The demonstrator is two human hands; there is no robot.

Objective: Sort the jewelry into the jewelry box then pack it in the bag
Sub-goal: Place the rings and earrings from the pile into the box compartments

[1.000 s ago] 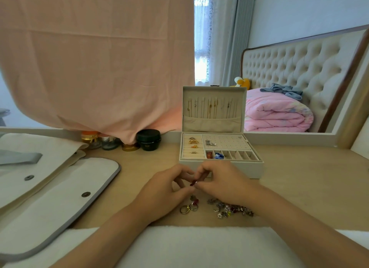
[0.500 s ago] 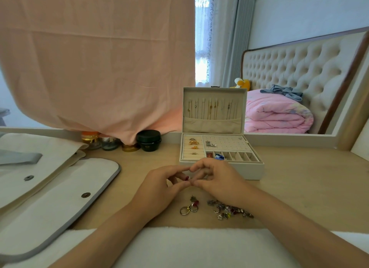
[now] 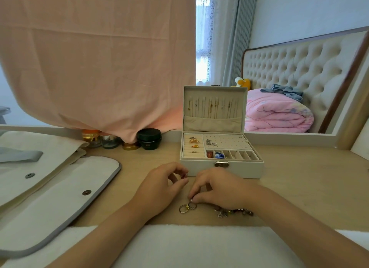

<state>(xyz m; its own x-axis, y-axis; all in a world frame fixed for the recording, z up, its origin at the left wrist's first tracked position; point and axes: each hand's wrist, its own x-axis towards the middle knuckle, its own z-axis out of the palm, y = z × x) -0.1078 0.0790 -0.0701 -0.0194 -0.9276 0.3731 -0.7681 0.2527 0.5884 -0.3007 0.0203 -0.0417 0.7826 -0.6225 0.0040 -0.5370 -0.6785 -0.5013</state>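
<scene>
A white jewelry box stands open on the wooden table, with necklaces hung in its lid, rings in the left slots and small pieces in the front compartments. My left hand pinches a small red-stoned ring just in front of the box. Down on the table, my right hand pinches one of the loose rings. A pile of small earrings and charms lies under my right wrist, partly hidden. The cream bag with grey trim lies flat at the left.
Small cosmetic jars stand at the back left under a hanging pink cloth. A mirror behind the table shows a bed. A white towel covers the near table edge.
My hands were together in front of the box, holding one small ring. They have parted: the left keeps the ring, the right has dropped to the loose rings on the table.
</scene>
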